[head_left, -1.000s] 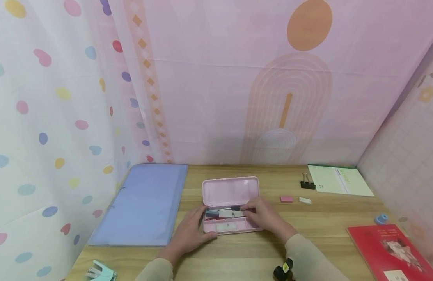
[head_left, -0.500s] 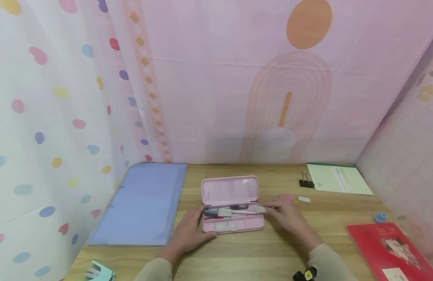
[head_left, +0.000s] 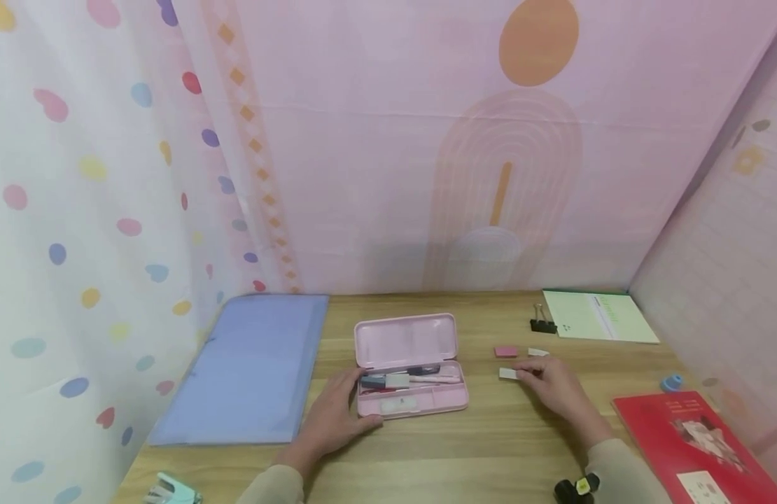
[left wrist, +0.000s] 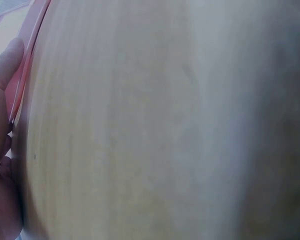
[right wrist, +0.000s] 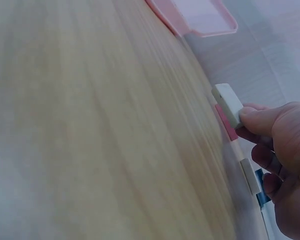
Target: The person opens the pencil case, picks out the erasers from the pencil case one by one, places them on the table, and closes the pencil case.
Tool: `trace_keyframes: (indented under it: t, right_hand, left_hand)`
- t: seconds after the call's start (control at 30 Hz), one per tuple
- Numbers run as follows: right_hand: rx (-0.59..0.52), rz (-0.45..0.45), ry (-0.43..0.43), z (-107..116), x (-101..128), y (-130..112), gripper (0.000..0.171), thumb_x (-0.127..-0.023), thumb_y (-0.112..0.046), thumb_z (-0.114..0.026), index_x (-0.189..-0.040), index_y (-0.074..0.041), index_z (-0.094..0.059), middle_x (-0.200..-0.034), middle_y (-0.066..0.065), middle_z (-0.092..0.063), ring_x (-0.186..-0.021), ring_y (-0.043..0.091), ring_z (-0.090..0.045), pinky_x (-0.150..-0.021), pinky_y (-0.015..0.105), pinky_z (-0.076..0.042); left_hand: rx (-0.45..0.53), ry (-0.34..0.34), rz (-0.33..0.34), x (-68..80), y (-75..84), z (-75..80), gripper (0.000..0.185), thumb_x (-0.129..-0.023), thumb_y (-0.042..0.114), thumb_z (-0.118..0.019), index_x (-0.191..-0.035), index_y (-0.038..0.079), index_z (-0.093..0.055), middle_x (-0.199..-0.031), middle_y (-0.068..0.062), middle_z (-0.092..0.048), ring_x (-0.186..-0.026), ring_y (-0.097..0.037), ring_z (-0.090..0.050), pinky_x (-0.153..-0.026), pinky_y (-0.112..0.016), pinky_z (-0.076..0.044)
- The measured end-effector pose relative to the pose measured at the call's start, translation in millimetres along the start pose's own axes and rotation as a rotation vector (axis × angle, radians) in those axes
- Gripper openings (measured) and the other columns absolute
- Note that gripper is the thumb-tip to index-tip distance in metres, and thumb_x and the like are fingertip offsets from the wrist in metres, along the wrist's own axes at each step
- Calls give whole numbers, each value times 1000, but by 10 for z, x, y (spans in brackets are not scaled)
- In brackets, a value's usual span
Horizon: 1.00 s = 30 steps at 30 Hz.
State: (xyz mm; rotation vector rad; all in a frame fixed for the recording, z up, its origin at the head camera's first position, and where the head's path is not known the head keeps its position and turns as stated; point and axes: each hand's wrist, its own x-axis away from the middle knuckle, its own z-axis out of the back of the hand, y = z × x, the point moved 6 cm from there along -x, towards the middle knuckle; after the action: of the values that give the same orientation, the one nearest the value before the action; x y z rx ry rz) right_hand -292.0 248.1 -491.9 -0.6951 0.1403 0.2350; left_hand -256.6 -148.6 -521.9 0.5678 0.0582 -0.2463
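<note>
A pink pencil case (head_left: 406, 339) lies with its lid up on the wooden table. My left hand (head_left: 334, 416) holds its left end, thumb at the front edge and fingers along the side. In the left wrist view that thumb (left wrist: 12, 57) lies against the case's pink edge. Pens (head_left: 435, 379), a grey-and-white piece (head_left: 388, 381) and a white eraser (head_left: 398, 404) are in the compartments. To the right of the case, my right hand (head_left: 555, 388) pinches another white eraser (head_left: 507, 374) between thumb and fingers; the right wrist view shows this eraser (right wrist: 227, 104) jutting past the thumb.
Behind the right hand are a pink eraser (head_left: 505, 352), a white eraser (head_left: 538, 351), a black binder clip (head_left: 543, 325) and a pale green notebook (head_left: 599, 318). A red book (head_left: 678, 427) lies right, a blue folder (head_left: 243, 371) left, a mint stapler (head_left: 174, 490) front left.
My right hand has lifted a white eraser out of the pencil case and carried it right, near the other erasers. My left hand keeps its hold on the case.
</note>
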Motion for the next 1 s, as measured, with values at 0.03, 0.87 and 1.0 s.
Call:
trace_keyframes:
  t: [0.03, 0.87, 1.0]
  right_hand:
    - [-4, -9, -3, -1, -4, 9, 13, -87, -10, -71, -96, -15, -77, -96, 0, -71, -84, 13, -59, -71, 29, -51]
    - [7, -28, -57, -96, -63, 92, 22, -85, -14, -74, -107, -13, -74, -99, -1, -67, -85, 15, -54, -75, 34, -49]
    - [14, -44, -52, -113, -64, 119, 21, -85, -12, -74, -106, -15, -74, -99, -1, -67, -86, 16, -54, -76, 36, -49]
  left_hand:
    - [5, -4, 1, 3, -2, -5, 109, -64, 79, -65, -148, 15, -36, -147, -8, -41, -135, -27, -37, -109, -47, -33]
    - [-13, 18, -24, 8, 27, 18, 106, -67, 78, -64, -146, 12, -39, -144, -12, -44, -134, -31, -38, -109, -48, -34]
    - [-8, 16, -17, 9, 31, 22, 106, -66, 77, -66, -146, 14, -39, -144, -10, -44, -134, -29, -38, -109, -47, -34]
